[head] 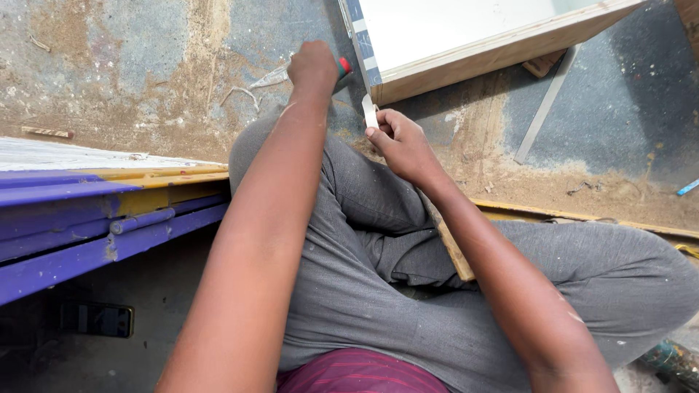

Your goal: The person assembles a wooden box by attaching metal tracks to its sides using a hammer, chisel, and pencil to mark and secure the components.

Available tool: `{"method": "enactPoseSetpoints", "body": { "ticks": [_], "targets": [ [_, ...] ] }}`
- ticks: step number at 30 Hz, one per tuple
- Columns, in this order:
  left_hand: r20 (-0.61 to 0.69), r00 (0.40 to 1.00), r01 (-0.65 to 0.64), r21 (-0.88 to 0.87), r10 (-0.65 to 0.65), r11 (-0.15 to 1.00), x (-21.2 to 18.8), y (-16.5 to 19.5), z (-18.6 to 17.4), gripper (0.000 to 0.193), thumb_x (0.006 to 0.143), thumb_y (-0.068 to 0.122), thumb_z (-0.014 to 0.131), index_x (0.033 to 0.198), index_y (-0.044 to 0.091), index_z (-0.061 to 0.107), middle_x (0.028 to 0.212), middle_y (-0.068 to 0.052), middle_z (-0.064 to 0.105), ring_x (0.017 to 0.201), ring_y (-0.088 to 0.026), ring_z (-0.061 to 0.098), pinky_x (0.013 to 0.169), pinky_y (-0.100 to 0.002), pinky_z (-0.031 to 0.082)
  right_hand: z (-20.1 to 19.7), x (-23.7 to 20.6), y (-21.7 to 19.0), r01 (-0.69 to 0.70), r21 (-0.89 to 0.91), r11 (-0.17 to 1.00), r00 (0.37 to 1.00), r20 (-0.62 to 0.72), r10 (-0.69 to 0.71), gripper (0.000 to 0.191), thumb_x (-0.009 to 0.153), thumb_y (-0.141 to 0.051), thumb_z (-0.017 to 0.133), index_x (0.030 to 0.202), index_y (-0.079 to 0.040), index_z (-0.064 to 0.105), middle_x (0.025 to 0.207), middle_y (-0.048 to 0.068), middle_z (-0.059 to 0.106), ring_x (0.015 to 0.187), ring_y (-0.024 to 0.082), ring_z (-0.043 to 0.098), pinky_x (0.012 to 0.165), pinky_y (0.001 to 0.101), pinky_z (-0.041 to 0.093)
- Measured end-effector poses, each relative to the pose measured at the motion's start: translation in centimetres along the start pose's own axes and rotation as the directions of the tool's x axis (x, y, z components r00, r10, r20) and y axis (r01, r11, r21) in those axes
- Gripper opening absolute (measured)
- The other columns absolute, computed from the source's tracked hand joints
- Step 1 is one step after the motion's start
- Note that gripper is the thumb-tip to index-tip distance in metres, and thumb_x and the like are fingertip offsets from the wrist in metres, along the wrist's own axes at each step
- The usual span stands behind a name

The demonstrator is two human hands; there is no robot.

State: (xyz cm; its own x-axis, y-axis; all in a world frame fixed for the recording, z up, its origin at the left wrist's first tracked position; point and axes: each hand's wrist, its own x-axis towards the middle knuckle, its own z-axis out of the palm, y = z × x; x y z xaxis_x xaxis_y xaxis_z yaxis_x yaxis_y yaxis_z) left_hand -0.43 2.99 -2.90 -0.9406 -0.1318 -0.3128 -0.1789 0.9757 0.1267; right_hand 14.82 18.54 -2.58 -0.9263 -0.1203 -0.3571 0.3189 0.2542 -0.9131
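On the dusty, sawdust-strewn floor [145, 80] you sat cross-legged, left hand [314, 67] fisted around a red-tipped tool [343, 68] at top centre by the white board [466, 36], right-hand fingers [380, 131] pinching a white strip [370, 110] that I judged could slip or tear.

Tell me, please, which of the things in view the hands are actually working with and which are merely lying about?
In hand:
- left hand gripping a red-ended tool
- right hand pinching a small white strip
- white wooden-edged panel, just ahead of both hands

Lying about:
- purple and yellow board
- phone
- metal bar
- shavings
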Motion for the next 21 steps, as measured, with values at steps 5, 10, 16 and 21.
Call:
{"method": "enactPoseSetpoints", "body": {
  "ticks": [5,10,16,21],
  "targets": [
    [0.052,0.971,-0.192,-0.408,0.232,0.893,-1.9,-0.5,-3.3,0.037,0.091,0.042,0.077,0.092,0.005,0.080,0.085,-0.016,0.076,0.080,-0.027,0.077,0.073,-0.039,0.060,0.3,-0.3,1.1,0.117,0.064,0.991,0.992,-0.048,-0.114,0.025,0.101,-0.022,0.063,0.112,-0.001,0.066,0.085,0.002,0.067,0.077,0.008,0.062,0.071,0.0271,0.053],
    [0.076,0.855,-0.409,-0.510,0.513,0.757,-5.4,-1.6,-3.0,0.037,0.087,0.043,0.087,0.092,0.007,0.079,0.079,-0.009,0.075,0.072,-0.017,0.073,0.066,-0.034,0.058,0.2,-0.9,1.9,0.156,0.114,0.981,0.987,-0.053,-0.151,0.027,0.103,-0.026,0.061,0.115,-0.002,0.064,0.086,0.000,0.065,0.078,0.006,0.062,0.071,0.0257,0.053],
    [-0.126,0.805,-0.568,-0.447,0.580,0.691,-4.8,-0.6,-0.5,0.018,0.083,0.020,0.087,0.086,0.005,0.078,0.078,-0.010,0.076,0.069,-0.018,0.074,0.063,-0.036,0.058,0.3,-0.2,0.8,0.089,0.130,0.988,0.975,-0.212,-0.060,0.026,0.102,-0.026,0.060,0.112,-0.003,0.058,0.073,-0.001,0.064,0.069,0.007,0.062,0.064,0.0270,0.051],
    [-0.350,0.730,-0.682,-0.325,0.587,0.655,-5.2,0.6,0.9,0.019,0.090,0.016,0.081,0.084,0.002,0.070,0.079,-0.014,0.073,0.070,-0.023,0.074,0.059,-0.041,0.056,0.9,1.0,-0.4,-0.061,0.096,0.993,0.931,-0.353,0.092,0.031,0.097,-0.026,0.061,0.120,-0.007,0.054,0.058,-0.005,0.065,0.057,0.008,0.065,0.056,0.0282,0.050]
  ]
}}
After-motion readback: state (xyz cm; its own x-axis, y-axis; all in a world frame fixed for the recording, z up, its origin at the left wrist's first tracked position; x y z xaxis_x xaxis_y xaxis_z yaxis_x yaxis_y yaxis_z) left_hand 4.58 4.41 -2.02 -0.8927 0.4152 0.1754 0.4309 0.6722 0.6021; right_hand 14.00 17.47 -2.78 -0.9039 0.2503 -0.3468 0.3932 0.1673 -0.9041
